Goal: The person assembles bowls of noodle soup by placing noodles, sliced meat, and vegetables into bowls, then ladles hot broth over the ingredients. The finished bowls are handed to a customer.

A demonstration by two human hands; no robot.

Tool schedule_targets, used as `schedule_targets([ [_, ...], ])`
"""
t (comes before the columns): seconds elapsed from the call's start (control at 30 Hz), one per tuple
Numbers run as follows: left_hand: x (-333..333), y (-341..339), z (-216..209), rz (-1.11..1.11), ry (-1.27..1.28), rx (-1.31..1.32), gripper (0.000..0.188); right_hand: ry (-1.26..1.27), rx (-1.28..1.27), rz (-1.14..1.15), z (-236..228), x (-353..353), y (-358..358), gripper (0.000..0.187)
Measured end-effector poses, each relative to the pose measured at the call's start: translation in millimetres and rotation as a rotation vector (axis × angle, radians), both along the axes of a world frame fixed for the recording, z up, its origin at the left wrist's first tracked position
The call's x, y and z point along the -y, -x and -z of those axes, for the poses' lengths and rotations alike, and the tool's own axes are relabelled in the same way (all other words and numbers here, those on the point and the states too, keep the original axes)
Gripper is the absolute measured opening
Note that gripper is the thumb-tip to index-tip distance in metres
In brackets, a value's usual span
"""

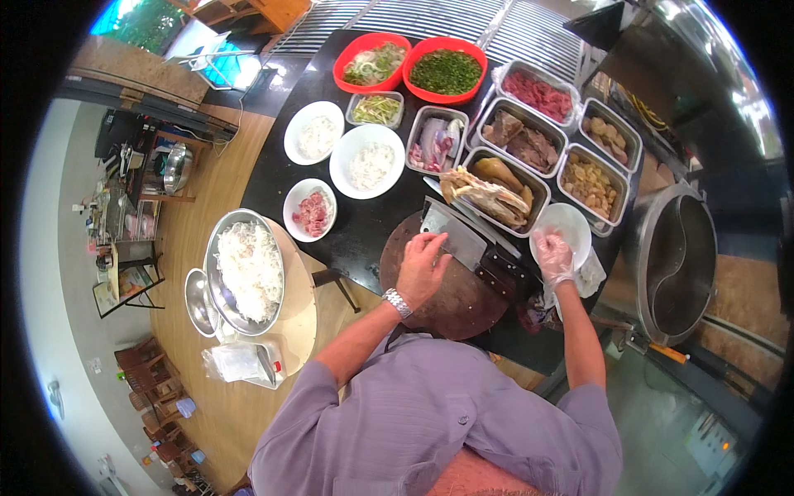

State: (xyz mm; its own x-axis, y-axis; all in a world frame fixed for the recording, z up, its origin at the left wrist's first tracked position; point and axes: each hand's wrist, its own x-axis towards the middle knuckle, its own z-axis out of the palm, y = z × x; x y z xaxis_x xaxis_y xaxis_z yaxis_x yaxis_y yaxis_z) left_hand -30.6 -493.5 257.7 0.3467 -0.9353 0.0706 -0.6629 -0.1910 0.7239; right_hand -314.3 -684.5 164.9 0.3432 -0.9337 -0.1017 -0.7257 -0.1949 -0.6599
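Cleaver lay on the round wooden chopping board right in front of you, its black handle toward your right side. Your left hand, bare and with a metal watch on the wrist, was above this board, close to the blade. Its fingers were loosely bent and a little apart, and they held nothing that could be seen; whether they touched the blade, I cannot tell. Your right hand, in a clear plastic glove, was at the white bowl, with the fingers over its inside. How tight this grip was, or whether it pinched something, I cannot tell. The bowl stood just beside the metal tray of cooked poultry. Farther to your left were white bowls of noodles and one small bowl of sliced raw meat. Beyond them stood two red bowls with chopped greens.
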Motion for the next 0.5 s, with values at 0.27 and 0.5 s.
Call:
schedule_targets([
  [0.27, 67, -54, -23, 0.073, 0.271, -0.043, 0.045, -0.912, 0.793, 0.152, -76, 2, -200, 0.049],
  [0.5, 76, -215, 2, 0.114, 0.119, -0.090, 0.034, -0.811, 0.900, -0.243, -75, -14, -357, 0.033],
])
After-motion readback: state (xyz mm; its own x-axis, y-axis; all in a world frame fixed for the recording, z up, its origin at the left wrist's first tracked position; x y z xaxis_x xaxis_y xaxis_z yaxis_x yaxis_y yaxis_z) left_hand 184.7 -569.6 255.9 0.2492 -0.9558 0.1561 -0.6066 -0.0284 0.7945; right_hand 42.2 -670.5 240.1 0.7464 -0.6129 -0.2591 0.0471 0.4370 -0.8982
